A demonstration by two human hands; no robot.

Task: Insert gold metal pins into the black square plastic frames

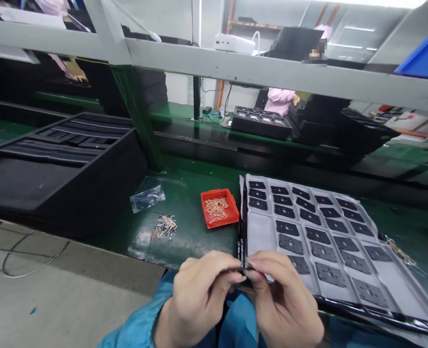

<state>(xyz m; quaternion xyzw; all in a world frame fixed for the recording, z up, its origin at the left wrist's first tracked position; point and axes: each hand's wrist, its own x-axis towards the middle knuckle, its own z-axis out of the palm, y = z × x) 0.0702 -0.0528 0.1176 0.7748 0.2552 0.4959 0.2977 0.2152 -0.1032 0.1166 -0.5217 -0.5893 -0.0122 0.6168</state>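
Head view: thin dark piece (pixel 241 268), edge-on and blurred, near the compartment tray's (pixel 262 234) left edge.
Fingers: left hand (pixel 199 292) and right hand (pixel 285 299) both pinch it, thumbs underneath.
Handling: light, even pressure seems best; it may flex.
Pose: hands angled inward, fingertips nearly meeting.

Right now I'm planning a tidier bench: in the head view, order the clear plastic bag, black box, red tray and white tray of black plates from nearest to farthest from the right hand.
1. White tray of black plates: just beyond the right hand.
2. Red tray: ahead, to the left.
3. Clear plastic bag: farther left.
4. Black box: far left.
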